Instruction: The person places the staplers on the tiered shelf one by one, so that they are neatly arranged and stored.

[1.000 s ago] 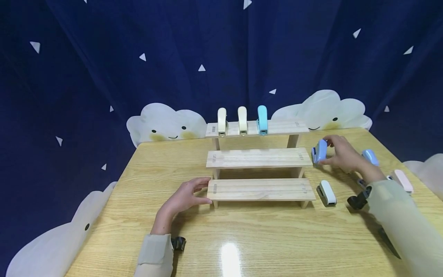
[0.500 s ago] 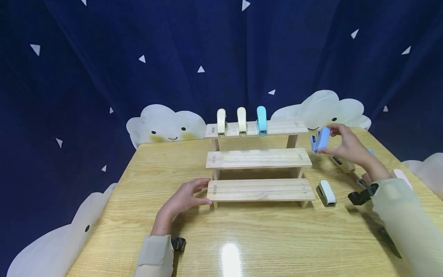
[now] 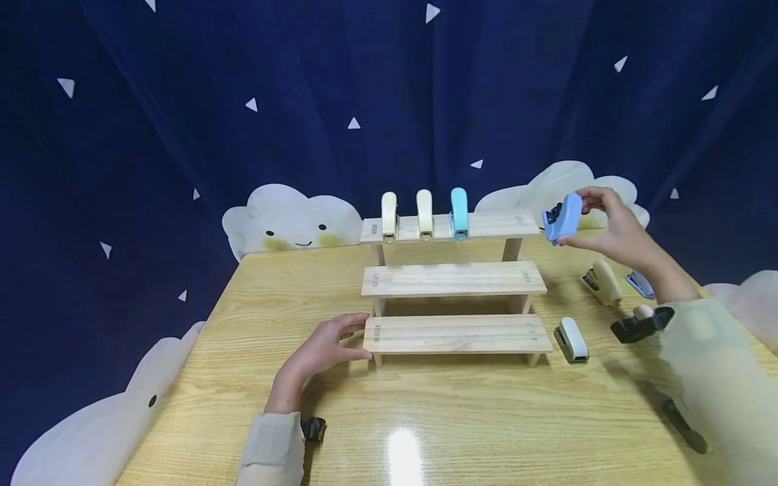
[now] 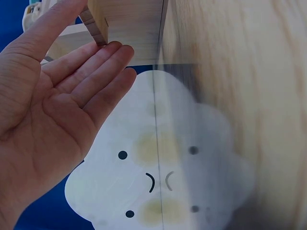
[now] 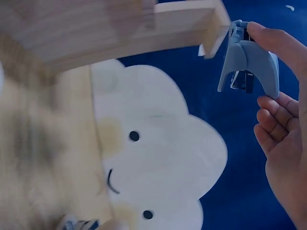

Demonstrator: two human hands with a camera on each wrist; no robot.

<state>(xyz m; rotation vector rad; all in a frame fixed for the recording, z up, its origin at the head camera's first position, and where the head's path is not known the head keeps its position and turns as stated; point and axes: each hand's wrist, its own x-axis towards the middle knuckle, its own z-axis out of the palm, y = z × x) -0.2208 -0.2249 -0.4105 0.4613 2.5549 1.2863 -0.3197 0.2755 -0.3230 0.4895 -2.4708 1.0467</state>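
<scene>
My right hand (image 3: 620, 229) pinches a periwinkle-blue stapler (image 3: 566, 217) between thumb and fingers, raised beside the right end of the top shelf board. In the right wrist view the stapler (image 5: 252, 64) is near the board's end. At the left end of the lowest board (image 3: 458, 335) of a three-step wooden shelf, my left hand (image 3: 325, 343) holds on, thumb at the front corner and fingers at the back. Two cream staplers, one left (image 3: 389, 214) and one beside it (image 3: 425, 212), and a turquoise stapler (image 3: 459, 212) stand on the top board (image 3: 501, 223).
Right of the shelf, a white stapler (image 3: 571, 339) and a beige stapler (image 3: 602, 283) lie on the wooden table (image 3: 462, 418). Another blue stapler (image 3: 640, 283) is partly hidden by my right arm. A dark blue curtain (image 3: 389, 88) with white clouds hangs behind.
My right hand has lifted the periwinkle stapler from beside the middle board up to the top board's level. The beige stapler behind it has come into view. My left hand has stayed put.
</scene>
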